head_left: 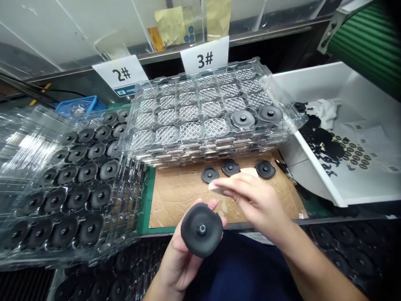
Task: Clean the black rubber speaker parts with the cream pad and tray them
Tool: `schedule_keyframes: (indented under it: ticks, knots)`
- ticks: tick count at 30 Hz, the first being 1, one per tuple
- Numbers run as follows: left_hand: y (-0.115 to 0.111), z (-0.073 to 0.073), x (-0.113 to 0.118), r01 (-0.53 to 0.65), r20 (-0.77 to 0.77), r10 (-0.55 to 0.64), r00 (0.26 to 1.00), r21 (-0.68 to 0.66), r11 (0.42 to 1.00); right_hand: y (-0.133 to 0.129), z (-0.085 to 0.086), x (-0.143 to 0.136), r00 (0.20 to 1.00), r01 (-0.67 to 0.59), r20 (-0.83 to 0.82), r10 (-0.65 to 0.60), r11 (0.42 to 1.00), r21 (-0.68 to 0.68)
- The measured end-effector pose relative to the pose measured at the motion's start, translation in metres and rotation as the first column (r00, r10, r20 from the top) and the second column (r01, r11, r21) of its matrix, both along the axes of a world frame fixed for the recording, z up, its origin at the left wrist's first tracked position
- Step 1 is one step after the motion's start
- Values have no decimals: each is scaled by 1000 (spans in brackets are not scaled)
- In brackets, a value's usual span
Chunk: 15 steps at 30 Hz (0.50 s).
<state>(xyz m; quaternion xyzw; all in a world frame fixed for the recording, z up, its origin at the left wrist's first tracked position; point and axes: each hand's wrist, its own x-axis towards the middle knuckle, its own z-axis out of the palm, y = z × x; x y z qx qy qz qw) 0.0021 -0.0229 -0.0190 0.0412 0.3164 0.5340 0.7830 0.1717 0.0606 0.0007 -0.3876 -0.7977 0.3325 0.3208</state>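
My left hand grips a round black rubber-like disc by its rim, and the disc's dished face with a small hub is turned up. Above it, my right hand pinches a small whitish block or pad, held apart from the disc. Beyond my hands, a black disc, a second disc and a third disc lie on a cardboard sheet. A white piece shows partly behind my right hand.
Stacked clear plastic trays stand behind the cardboard, two discs in the top one's front right pockets. Trays filled with discs stand at the left. At the right, a white bin holds black scraps and sticker sheets. A green ribbed hose hangs above.
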Motion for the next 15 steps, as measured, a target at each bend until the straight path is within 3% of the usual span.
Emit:
schedule_keyframes:
  ticks: [2, 5, 8, 9, 11, 14, 15]
  knots:
    - [2, 4, -3, 17, 20, -17, 1000, 32, 999, -4, -31, 7, 991, 103, 91, -94, 990, -97]
    - [3, 6, -6, 33, 28, -33, 999, 11, 999, -22, -81, 8, 983, 83, 172, -56, 984, -156]
    - [5, 5, -4, 25, 61, -26, 998, 18, 1000, -36, -105, 7, 982, 66, 188, -31, 982, -178]
    - [5, 6, -3, 19, 66, -20, 998, 16, 1000, -37, -102, 7, 981, 77, 188, -42, 980, -183]
    - [6, 7, 0, 12, 60, -12, 998, -15, 1000, -31, -79, 8, 980, 131, 174, -99, 974, -183]
    - [7, 9, 4, 18, 18, -17, 1000, -56, 998, -20, -20, 4, 985, 170, 38, -167, 981, -96]
    - [7, 8, 5, 13, -12, -14, 1000, -63, 998, -18, -2, 0, 993, 112, -43, -112, 994, -1]
